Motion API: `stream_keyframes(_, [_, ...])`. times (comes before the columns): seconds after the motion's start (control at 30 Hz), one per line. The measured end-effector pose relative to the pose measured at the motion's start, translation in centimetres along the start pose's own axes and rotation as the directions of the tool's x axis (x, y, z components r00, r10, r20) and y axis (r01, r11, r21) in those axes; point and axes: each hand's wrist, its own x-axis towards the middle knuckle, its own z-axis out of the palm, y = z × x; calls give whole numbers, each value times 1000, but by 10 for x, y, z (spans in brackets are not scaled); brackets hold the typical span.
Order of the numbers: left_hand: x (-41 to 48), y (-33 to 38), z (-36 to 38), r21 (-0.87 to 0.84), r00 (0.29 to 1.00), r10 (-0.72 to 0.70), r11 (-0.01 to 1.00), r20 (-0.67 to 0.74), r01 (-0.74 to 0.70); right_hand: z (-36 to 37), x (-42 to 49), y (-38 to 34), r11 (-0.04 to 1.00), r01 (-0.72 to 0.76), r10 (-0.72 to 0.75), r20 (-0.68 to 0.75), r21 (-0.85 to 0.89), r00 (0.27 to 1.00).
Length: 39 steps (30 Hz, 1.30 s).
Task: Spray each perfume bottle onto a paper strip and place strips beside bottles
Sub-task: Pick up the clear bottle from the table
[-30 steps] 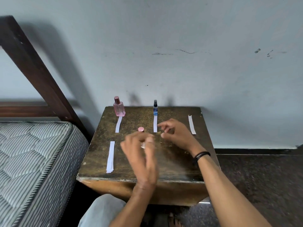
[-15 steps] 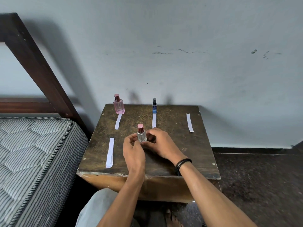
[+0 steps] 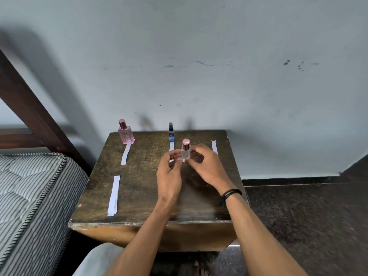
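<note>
Left hand (image 3: 169, 172) & right hand (image 3: 207, 166) pinch capped clear perfume bottle (image 3: 186, 153) by fingertips; may slip, toppling nearby blue spray bottle (image 3: 171, 134).

Left grip (image 3: 169, 176) and right grip (image 3: 207, 168) pinch the clear bottle (image 3: 186, 153), pink-capped and upright, from either side above the table (image 3: 139, 186). A white bit at its base may be a strip end; it's blurred. Pink bottle (image 3: 126, 134) and blue bottle (image 3: 171, 134) stand at the back edge. Paper strips lie below the pink bottle (image 3: 125, 154), front left (image 3: 114, 196) and back right (image 3: 214, 146).
</note>
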Motion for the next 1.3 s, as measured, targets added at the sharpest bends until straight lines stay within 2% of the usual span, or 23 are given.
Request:
stream_keyframes(0.17, [18, -2, 34, -39, 996, 38, 999, 86, -35, -23, 5, 10, 992, -63, 78, -144, 108, 986])
stream_keyframes(0.3, [32, -4, 57, -56, 984, 79, 996, 160, -70, -33, 11, 17, 987, -84, 122, -297, 136, 947])
stream_keyframes(0.4, [40, -6, 68, -41, 972, 113, 993, 208, -107, -38, 16, 23, 975, -106, 170, -350, 195, 921])
stream_keyframes(0.53, [48, -12, 78, -31, 957, 124, 992, 263, -120, -41, 23, 31, 969, -108, 190, -385, 223, 903])
stream_keyframes(0.87, [60, -19, 93, -45, 950, 117, 993, 288, -109, -40, 35, 45, 964, -126, 220, -439, 233, 871])
stream_keyframes(1.3, [62, -22, 96, 107, 944, 87, 986, 319, -127, -35, 44, 52, 959, -256, 284, -423, 123, 860])
